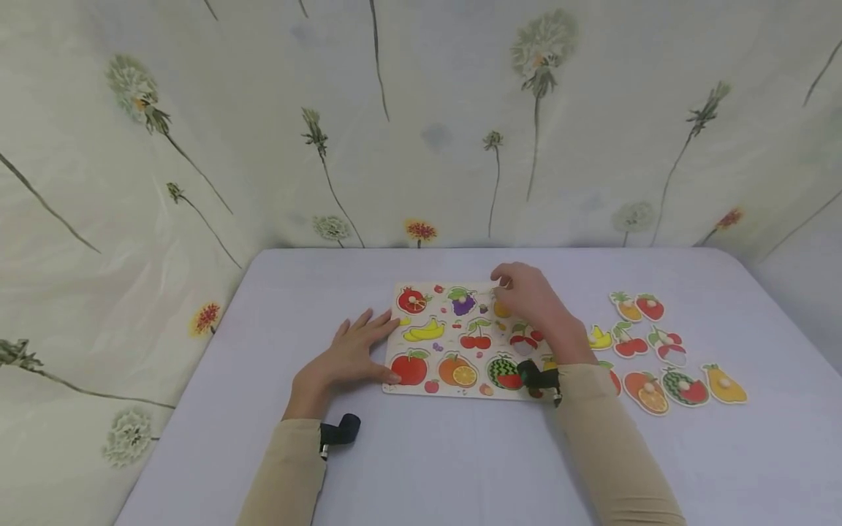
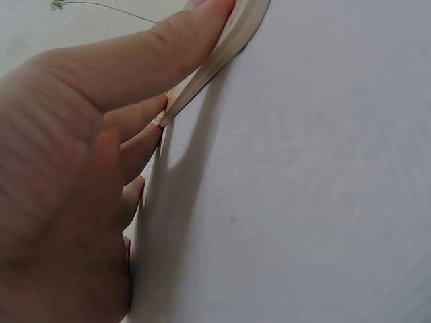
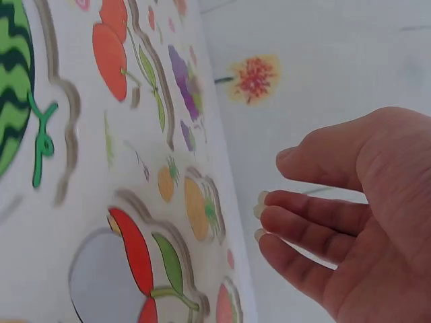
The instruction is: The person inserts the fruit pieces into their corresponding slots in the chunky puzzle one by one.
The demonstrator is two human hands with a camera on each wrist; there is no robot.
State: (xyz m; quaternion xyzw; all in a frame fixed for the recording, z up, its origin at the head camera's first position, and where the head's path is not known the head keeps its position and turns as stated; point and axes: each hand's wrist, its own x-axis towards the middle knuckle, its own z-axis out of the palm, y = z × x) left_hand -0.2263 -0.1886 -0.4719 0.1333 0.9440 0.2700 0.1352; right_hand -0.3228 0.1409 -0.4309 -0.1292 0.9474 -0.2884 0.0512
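A wooden fruit puzzle board (image 1: pixel 447 395) lies on the table. My left hand (image 1: pixel 355 351) rests at its left edge with fingers spread; in the left wrist view the thumb (image 2: pixel 168 57) presses on the board's corner. Above the board's far right part is my right hand (image 1: pixel 528 296), and the right wrist view shows nothing between its thumb and loosely bent fingers (image 3: pixel 303 222). A pomegranate piece (image 1: pixel 412 300) and a grape piece (image 1: pixel 463 301) with knobs sit in the board's far row. The printed pineapple recess (image 3: pixel 196 208) is partly hidden by the right hand in the head view.
Several loose knobbed pieces lie right of the board, among them a pineapple (image 1: pixel 626 307), a strawberry (image 1: pixel 650 307), cherries (image 1: pixel 630 345), an orange (image 1: pixel 647 394), a watermelon (image 1: pixel 685 387) and a pear (image 1: pixel 726 385). A flower-patterned curtain (image 1: pixel 434 183) hangs behind the table.
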